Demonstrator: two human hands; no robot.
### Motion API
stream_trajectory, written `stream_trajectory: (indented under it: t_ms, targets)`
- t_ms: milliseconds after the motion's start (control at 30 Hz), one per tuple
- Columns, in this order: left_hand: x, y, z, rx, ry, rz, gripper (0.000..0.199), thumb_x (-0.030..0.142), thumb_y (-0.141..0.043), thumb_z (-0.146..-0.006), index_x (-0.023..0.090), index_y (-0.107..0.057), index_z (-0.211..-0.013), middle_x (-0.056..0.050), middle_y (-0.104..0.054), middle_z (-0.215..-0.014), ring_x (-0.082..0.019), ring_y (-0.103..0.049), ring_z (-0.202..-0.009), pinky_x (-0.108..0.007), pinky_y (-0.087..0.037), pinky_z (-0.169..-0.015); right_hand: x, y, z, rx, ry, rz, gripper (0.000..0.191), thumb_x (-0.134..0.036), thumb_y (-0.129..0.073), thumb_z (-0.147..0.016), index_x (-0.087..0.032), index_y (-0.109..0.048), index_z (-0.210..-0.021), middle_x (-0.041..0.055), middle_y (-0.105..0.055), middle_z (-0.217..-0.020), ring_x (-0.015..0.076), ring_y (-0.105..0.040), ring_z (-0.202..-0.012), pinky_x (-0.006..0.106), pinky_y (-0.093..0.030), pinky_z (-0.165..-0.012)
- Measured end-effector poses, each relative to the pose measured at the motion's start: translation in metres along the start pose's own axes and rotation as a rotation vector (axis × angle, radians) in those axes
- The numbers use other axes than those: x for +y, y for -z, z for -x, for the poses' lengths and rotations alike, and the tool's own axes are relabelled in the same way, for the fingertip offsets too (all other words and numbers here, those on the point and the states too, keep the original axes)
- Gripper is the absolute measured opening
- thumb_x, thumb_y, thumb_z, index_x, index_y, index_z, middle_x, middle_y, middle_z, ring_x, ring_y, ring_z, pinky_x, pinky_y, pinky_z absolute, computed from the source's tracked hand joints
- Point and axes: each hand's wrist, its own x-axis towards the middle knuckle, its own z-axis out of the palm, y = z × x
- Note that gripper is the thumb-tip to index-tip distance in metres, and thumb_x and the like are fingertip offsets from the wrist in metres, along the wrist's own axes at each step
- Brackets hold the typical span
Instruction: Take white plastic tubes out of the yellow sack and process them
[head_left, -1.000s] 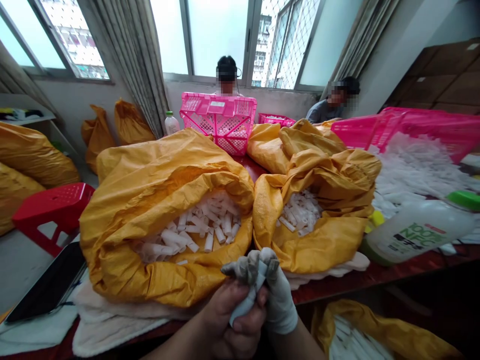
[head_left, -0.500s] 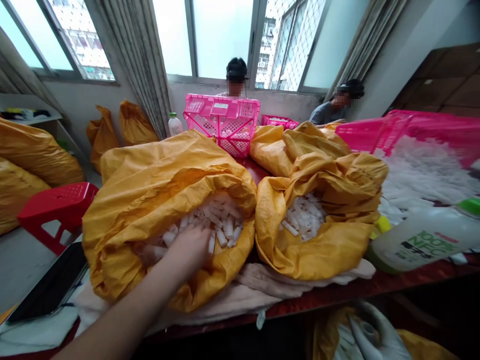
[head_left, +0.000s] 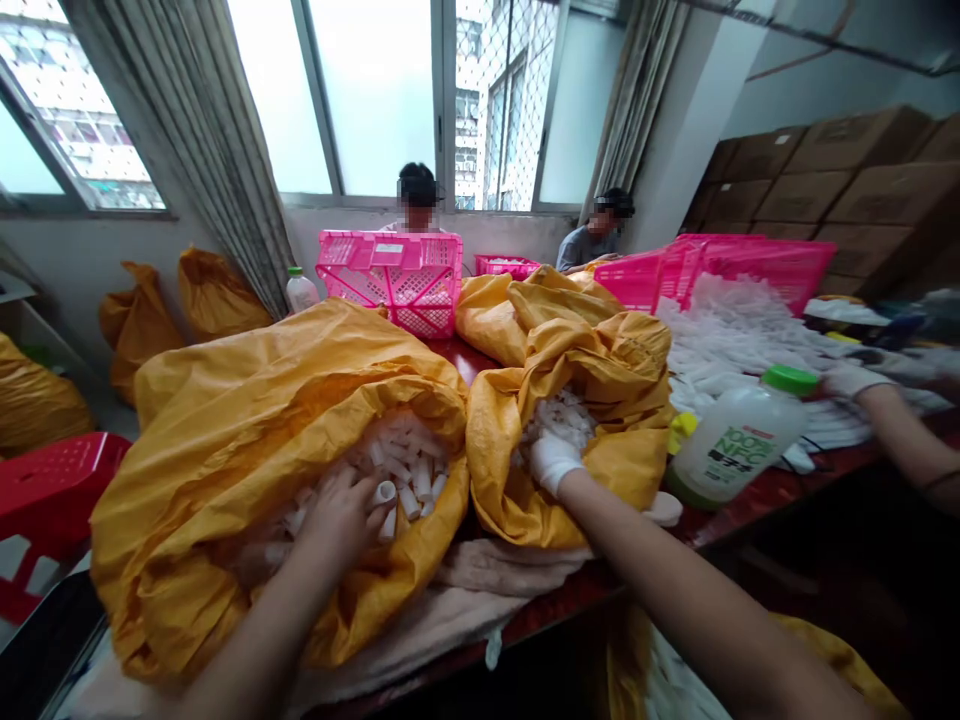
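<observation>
White tubes (head_left: 411,480) fill two yellow sacks (head_left: 187,520); my bare left hand (head_left: 341,520) and gloved right hand (head_left: 553,462) sit among them, grip unclear.

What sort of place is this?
Probably a small workshop or packing room: yellow sacks full of white tubes, pink crates, and cardboard boxes stacked by the wall.

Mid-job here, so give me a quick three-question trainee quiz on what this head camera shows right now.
1. Which hand wears a white glove: the left hand or the right hand?
2. True or false: the green-capped bottle sits on the red tabletop, outside the sacks.
3. Fill in the blank: the left hand is in a yellow sack among white ____.

Key: 1. right hand; 2. true; 3. tubes
</observation>
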Motion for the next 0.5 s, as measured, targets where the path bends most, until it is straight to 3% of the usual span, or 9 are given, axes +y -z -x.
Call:
stream_trajectory:
  t_ms: [67, 133, 200, 267, 367, 400, 433, 500]
  targets:
    - [0.009, 0.003, 0.013, 0.049, 0.039, 0.367, 0.03, 0.041, -0.049, -0.082, 0.017, -0.059, -0.097, -0.006, -0.06, -0.086, -0.021, -0.056, -0.082, -0.031, -0.045, -0.076, -0.003, -0.001, -0.003, -0.02, -0.02, -0.048, 0.019, -0.009, -0.054, -0.078, -0.002, -0.067, -0.09, 0.0273, -0.065, -0.096, 0.0321, -0.061, -0.097, 0.044, -0.044, -0.083]
    - [0.018, 0.0, 0.026, 0.049, 0.122, 0.776, 0.035, 0.047, -0.056, -0.078, 0.018, -0.054, -0.097, -0.001, -0.058, -0.078, -0.016, -0.054, -0.07, -0.027, -0.045, -0.065, -0.003, 0.005, 0.01, -0.02, 0.049, -0.143, 0.021, -0.01, -0.054, -0.079, -0.001, -0.067, -0.093, 0.0273, -0.064, -0.099, 0.0328, -0.06, -0.099, 0.045, -0.042, -0.086]
    - [0.027, -0.007, 0.038, 0.016, 0.208, 1.151, 0.041, 0.049, -0.063, -0.073, 0.018, -0.052, -0.098, 0.0, -0.058, -0.074, -0.014, -0.053, -0.065, -0.025, -0.044, -0.058, -0.003, 0.013, 0.035, -0.016, 0.182, -0.27, 0.027, -0.017, -0.051, -0.084, -0.008, -0.065, -0.105, 0.0192, -0.065, -0.104, 0.0261, -0.06, -0.098, 0.038, -0.044, -0.087]
    - [0.034, -0.014, 0.045, -0.041, 0.242, 1.401, 0.045, 0.048, -0.066, -0.072, 0.017, -0.053, -0.102, -0.001, -0.061, -0.073, -0.014, -0.055, -0.065, -0.024, -0.045, -0.059, -0.005, 0.015, 0.064, -0.047, 0.309, -0.624, 0.031, -0.03, -0.047, -0.089, -0.015, -0.06, -0.112, 0.0084, -0.067, -0.092, 0.017, -0.062, -0.081, 0.029, -0.049, -0.074]
    - [0.038, -0.023, 0.047, -0.126, 0.215, 1.443, 0.047, 0.047, -0.068, -0.072, 0.015, -0.058, -0.106, -0.002, -0.064, -0.071, -0.013, -0.057, -0.067, -0.023, -0.045, -0.064, -0.015, 0.009, 0.102, -0.171, 0.345, -1.383, 0.037, -0.049, -0.054, -0.082, -0.017, -0.059, -0.101, -0.0016, -0.057, -0.063, 0.0092, -0.05, -0.048, 0.023, -0.043, -0.047]
    - [0.037, -0.024, 0.047, -0.147, 0.195, 1.414, 0.046, 0.046, -0.068, -0.073, 0.015, -0.06, -0.105, -0.002, -0.065, -0.071, -0.013, -0.058, -0.068, -0.023, -0.045, -0.066, -0.019, 0.007, 0.11, -0.237, 0.332, -1.536, 0.038, -0.051, -0.059, -0.078, -0.017, -0.058, -0.095, -0.0038, -0.053, -0.058, 0.0074, -0.045, -0.044, 0.021, -0.039, -0.044]
    - [0.037, -0.025, 0.047, -0.164, 0.176, 1.386, 0.045, 0.046, -0.068, -0.073, 0.015, -0.062, -0.105, -0.002, -0.065, -0.073, -0.014, -0.058, -0.069, -0.023, -0.045, -0.067, -0.024, 0.006, 0.117, -0.303, 0.322, -1.584, 0.037, -0.052, -0.061, -0.076, -0.018, -0.058, -0.091, -0.0055, -0.05, -0.054, 0.006, -0.042, -0.041, 0.019, -0.036, -0.041]
    - [0.037, -0.024, 0.047, -0.181, 0.144, 1.324, 0.042, 0.047, -0.067, -0.073, 0.016, -0.064, -0.102, -0.003, -0.066, -0.081, -0.015, -0.059, -0.073, -0.024, -0.046, -0.071, -0.033, 0.007, 0.123, -0.378, 0.353, -1.477, 0.031, -0.048, -0.062, -0.077, -0.018, -0.059, -0.086, -0.0061, -0.048, -0.052, 0.0056, -0.04, -0.041, 0.018, -0.034, -0.04]
